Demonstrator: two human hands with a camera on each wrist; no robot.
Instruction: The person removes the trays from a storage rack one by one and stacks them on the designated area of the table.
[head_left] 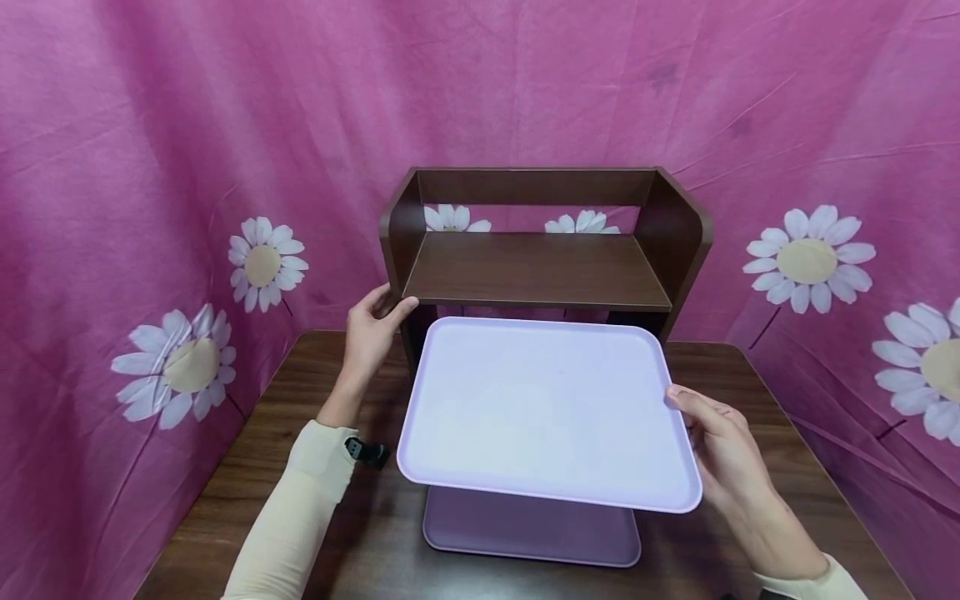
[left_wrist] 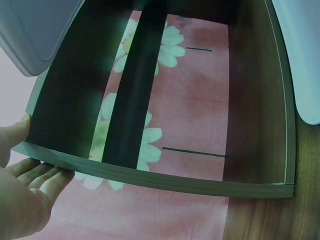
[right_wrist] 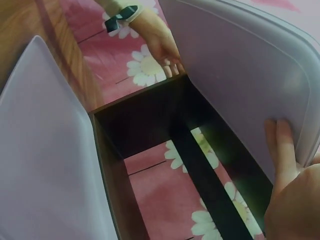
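A lilac rectangular tray point(head_left: 547, 408) is held up in front of a dark brown two-tier shelf point(head_left: 536, 267). My right hand point(head_left: 723, 454) grips the tray by its right edge, thumb on the upper face. Two fingers point(right_wrist: 282, 145) lie against its underside in the right wrist view. On the other side, my left hand point(head_left: 367, 337) holds the shelf's left side panel near the upper board. The left wrist view has the thumb point(left_wrist: 17, 131) on one side of that panel and the fingers point(left_wrist: 55, 182) on the other.
Beneath the raised tray, a second purple tray point(head_left: 532, 533) lies flat on the wooden table point(head_left: 255, 500), in front of the shelf. A pink curtain point(head_left: 525, 83) printed with white daisies hangs behind and around the table. The shelf's lower compartment is mostly hidden by the raised tray in the head view.
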